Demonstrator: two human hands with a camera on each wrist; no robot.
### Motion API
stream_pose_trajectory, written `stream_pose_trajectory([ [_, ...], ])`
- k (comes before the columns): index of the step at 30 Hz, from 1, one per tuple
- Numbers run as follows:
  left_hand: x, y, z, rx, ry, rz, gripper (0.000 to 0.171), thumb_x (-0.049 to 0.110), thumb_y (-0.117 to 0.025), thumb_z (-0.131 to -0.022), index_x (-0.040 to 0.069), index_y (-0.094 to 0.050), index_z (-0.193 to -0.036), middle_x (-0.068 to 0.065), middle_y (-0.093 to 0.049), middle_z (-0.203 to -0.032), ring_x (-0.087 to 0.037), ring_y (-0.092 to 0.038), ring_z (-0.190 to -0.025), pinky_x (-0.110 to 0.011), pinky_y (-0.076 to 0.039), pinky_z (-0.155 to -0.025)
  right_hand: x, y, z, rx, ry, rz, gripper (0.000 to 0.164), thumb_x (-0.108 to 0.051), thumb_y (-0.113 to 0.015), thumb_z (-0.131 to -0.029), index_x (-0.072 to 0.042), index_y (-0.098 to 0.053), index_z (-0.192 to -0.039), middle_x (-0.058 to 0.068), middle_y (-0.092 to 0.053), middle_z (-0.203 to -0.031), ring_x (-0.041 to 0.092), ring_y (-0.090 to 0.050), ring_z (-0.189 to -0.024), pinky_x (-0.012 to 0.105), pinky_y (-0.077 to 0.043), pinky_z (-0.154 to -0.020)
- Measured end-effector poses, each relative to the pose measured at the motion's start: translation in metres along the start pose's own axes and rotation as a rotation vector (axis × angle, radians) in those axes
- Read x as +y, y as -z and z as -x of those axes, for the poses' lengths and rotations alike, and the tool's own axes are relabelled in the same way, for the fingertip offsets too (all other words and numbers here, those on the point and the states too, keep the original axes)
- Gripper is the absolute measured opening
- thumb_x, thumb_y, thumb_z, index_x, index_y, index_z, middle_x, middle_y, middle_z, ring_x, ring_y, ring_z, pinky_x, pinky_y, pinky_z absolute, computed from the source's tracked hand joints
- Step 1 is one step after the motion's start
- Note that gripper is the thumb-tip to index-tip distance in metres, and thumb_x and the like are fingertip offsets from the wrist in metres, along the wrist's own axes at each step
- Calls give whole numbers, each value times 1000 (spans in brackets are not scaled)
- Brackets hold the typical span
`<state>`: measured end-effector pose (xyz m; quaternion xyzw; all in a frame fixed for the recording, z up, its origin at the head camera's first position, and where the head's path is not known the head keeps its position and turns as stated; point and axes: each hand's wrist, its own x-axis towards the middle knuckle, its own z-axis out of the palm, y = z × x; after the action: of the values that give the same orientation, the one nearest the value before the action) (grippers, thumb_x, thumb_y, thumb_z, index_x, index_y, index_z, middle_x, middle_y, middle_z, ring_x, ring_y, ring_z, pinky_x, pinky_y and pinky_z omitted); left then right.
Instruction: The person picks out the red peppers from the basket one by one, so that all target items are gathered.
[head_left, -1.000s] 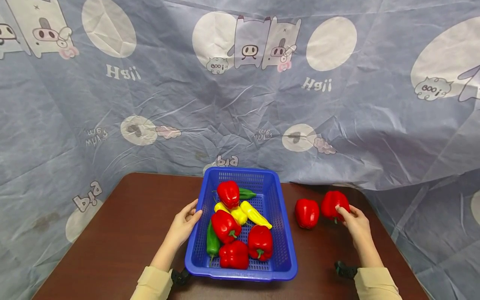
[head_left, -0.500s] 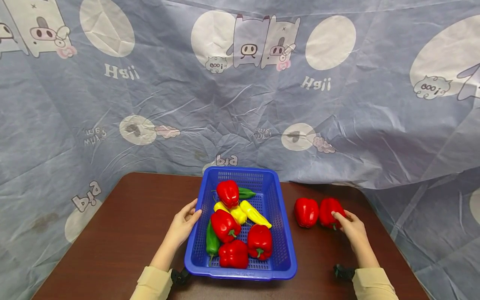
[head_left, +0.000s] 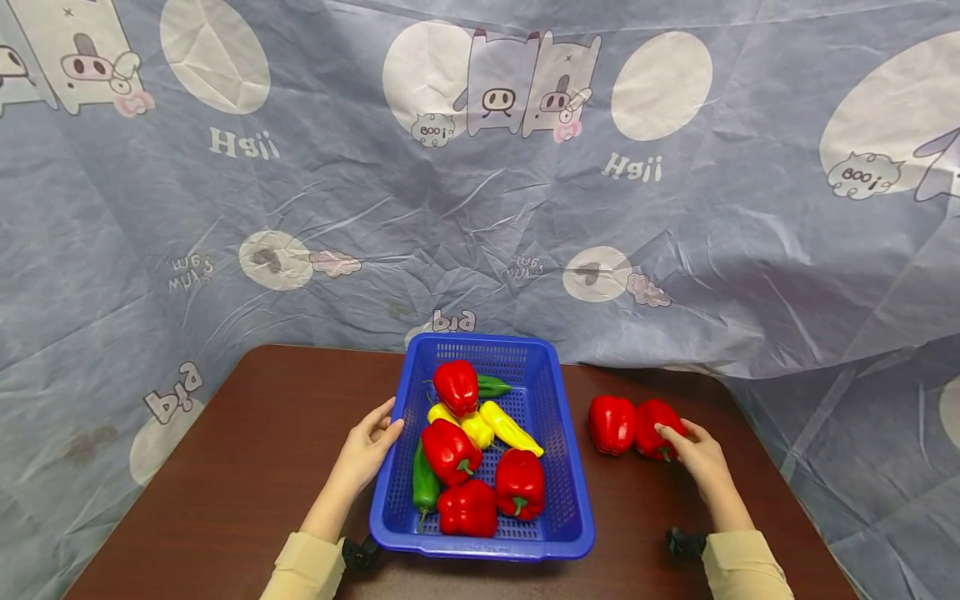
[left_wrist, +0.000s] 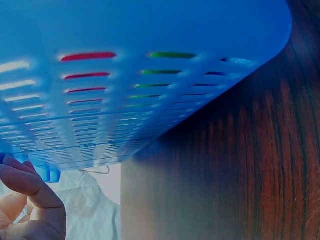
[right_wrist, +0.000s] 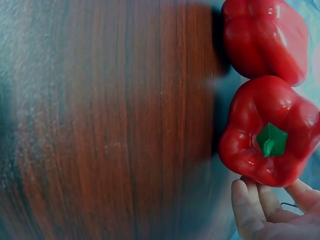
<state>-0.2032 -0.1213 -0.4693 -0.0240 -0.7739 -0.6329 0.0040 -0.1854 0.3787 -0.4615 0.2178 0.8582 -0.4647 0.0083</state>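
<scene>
My left hand [head_left: 369,446] pinches the left rim of a blue plastic basket [head_left: 566,467]; in the left wrist view its curled fingers [left_wrist: 35,192] are at the far end of the slotted wall. Inside the basket lie several red bell peppers [head_left: 450,454], yellow peppers [head_left: 512,429] and green peppers [head_left: 426,479]. Right of the basket, my right hand [head_left: 705,458] holds a red bell pepper [head_left: 652,421] from its right side, thumb over the top. That pepper's green stem [right_wrist: 271,140] faces the right wrist camera. Another red bell pepper [right_wrist: 265,37] lies against it.
The brown wooden table [head_left: 300,392] has rounded far corners. Behind it hangs a blue-grey cloth [head_left: 450,217] with cartoon prints, reaching down to the table's back edge. A black wrist camera [head_left: 684,543] sits at the right cuff.
My right hand has moved the red bell pepper left and toward me, down beside the other one, closing the gap between them. The left hand and basket have stayed in place.
</scene>
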Motion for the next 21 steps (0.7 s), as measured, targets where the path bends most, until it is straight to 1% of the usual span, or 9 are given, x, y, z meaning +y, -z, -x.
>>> stream_pose_trajectory([
  [4,2,-1,1,6,-2,-2,52,14,-63,-97,1,-47,-145,-13,-60,-101,-4,-56,-71,-18,-51,-67,-1,-2,-1,2,7,13,91,-54,-52,-96,8,-17,-153,36,-32,-147,46,-43,-127,54,-38,-107],
  [7,3,-1,0,7,10,-10,52,12,-62,-97,0,-46,-145,-14,-60,-102,-4,-54,-70,-17,-50,-67,-2,-3,0,4,0,6,93,-54,-53,-95,8,-17,-153,35,-30,-149,45,-39,-131,55,-34,-111],
  [11,3,0,-2,5,28,-22,51,8,-60,-98,-4,-43,-145,-16,-59,-101,-5,-54,-69,-17,-49,-66,-3,-5,-1,6,5,5,94,-55,-56,-94,9,-18,-152,35,-29,-150,45,-35,-134,56,-30,-113],
  [15,3,0,-2,8,30,-30,51,8,-60,-98,-4,-44,-145,-16,-59,-102,-5,-54,-69,-17,-49,-66,-4,-7,-2,20,24,19,93,-53,-58,-93,10,-21,-151,34,-33,-148,44,-37,-132,55,-32,-111],
  [19,5,-1,0,14,22,-31,52,11,-61,-98,-1,-45,-145,-14,-60,-102,-3,-53,-69,-16,-49,-65,-6,-9,0,30,48,70,92,-53,-58,-93,10,-23,-150,35,-36,-145,44,-40,-129,55,-35,-108],
  [21,6,-2,0,14,27,-22,52,10,-61,-97,-2,-45,-145,-15,-60,-102,-5,-53,-68,-17,-49,-65,-7,-10,0,33,55,92,92,-54,-58,-93,10,-24,-150,35,-37,-144,45,-41,-129,55,-35,-108],
])
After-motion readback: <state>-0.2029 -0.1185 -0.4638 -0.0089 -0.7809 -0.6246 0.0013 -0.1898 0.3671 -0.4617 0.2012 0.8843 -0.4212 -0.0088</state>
